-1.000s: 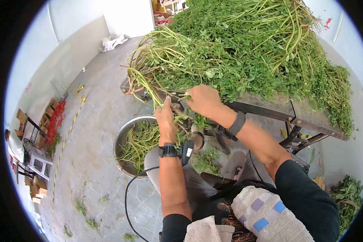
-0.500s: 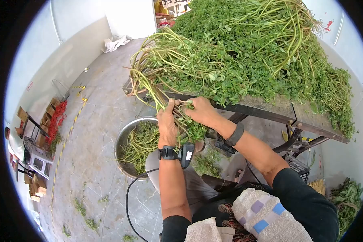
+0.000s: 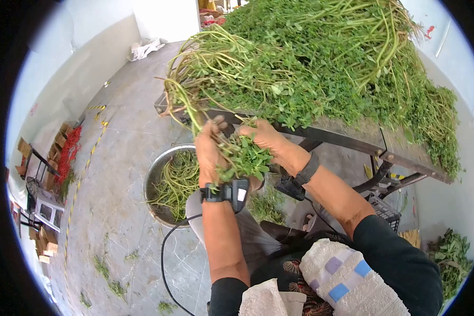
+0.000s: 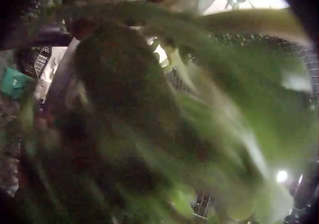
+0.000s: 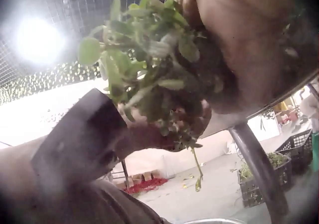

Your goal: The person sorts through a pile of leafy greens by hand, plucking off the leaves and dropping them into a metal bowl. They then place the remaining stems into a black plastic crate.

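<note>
In the head view, my left hand (image 3: 209, 152) grips a bunch of long green stems (image 3: 183, 100) whose far ends reach up to the table's left corner. My right hand (image 3: 271, 142) is close beside it and pinches the leafy part (image 3: 247, 158) of the greens between the two hands. Small rounded leaves (image 5: 149, 64) hang below the right hand in the right wrist view, with the left hand's fingers behind them. Blurred leaves (image 4: 224, 94) fill most of the left wrist view and hide the left fingers.
A large heap of leafy greens (image 3: 310, 68) covers the table (image 3: 347, 137). Below the left hand, a round metal basin (image 3: 151, 179) holds stripped-looking stems. Plant scraps (image 3: 116, 287) lie on the floor. A black crate (image 3: 385, 210) stands under the table at right.
The leafy part between the hands has swung up and now spreads in front of the right hand. The left hand has shifted slightly left, and the right hand stays beside it.
</note>
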A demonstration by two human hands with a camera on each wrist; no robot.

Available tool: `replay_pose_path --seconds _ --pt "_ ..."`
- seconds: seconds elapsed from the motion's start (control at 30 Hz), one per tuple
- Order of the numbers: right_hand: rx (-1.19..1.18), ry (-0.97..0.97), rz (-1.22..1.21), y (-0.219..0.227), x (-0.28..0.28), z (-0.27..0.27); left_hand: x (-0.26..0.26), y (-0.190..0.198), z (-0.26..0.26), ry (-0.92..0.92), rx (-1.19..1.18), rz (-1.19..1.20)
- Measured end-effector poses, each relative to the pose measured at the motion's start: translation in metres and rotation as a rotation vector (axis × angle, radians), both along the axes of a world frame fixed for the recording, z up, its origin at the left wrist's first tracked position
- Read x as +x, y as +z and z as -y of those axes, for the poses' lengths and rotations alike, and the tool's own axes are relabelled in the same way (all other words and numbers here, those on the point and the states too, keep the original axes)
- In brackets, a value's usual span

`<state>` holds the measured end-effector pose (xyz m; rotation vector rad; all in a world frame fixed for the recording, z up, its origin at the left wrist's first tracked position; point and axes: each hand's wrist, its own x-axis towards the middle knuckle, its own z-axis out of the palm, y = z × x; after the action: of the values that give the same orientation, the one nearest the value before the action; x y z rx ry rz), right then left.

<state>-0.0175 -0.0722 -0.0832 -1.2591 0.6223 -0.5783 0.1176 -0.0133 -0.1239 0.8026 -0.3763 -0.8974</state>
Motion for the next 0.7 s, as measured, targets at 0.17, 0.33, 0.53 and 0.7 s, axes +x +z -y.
replay_pose_path --seconds 0.17,0.33,0.53,0.7 --pt "-0.157 0.242 0.001 -0.013 -0.065 0.0 -0.005 0.002 0.0 -0.006 0.061 -0.026" --pt "-0.179 0.074 -0.203 -0.048 -0.177 0.018 -0.01 0.003 -0.001 -0.065 0.197 0.153" --pt "-0.11 -0.741 -0.389 -0.091 -0.361 0.008 0.009 -0.015 -0.014 -0.233 0.116 0.806" --pt "-0.256 -1.062 -1.194 -0.148 -0.522 -0.013 0.02 -0.026 -0.013 -0.251 0.087 0.841"
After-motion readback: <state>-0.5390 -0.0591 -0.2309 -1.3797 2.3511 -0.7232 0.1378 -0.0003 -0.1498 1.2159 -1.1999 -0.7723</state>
